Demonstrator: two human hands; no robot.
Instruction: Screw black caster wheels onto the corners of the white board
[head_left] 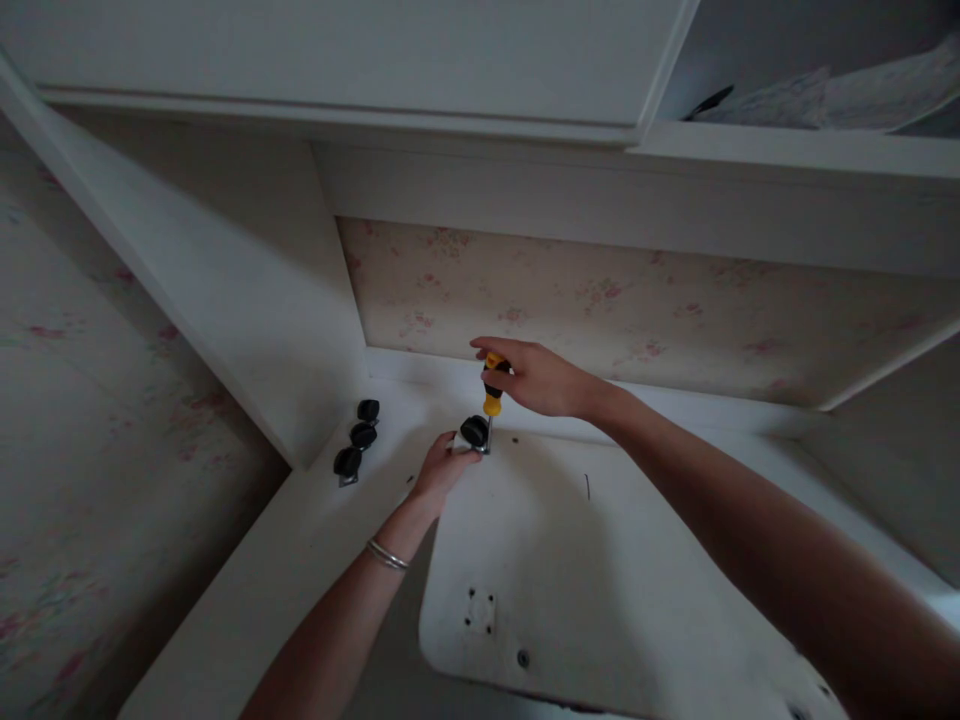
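Note:
My right hand (pixel 544 375) is wrapped round the handle of a yellow and black screwdriver (pixel 492 404), its index finger stretched over the top. The screwdriver stands upright, and its shaft runs down beside a black caster wheel (pixel 473 432) with a metal plate. At the far left corner of a white board (pixel 540 540), my left hand (pixel 442 468) grips this caster. Whether the tip sits in a screw is too small to tell. Near the board's front left corner, a pale square mark (pixel 480 611) has dark holes at its corners.
Three more black casters (pixel 363 436) lie in a row on the white surface (pixel 300 540) at left. A white side panel (pixel 247 270) rises beyond them. Overhead hangs a white cabinet (pixel 337 60), with an open shelf (pixel 787 140) at right. Flowered wallpaper (pixel 540 300) covers the back wall.

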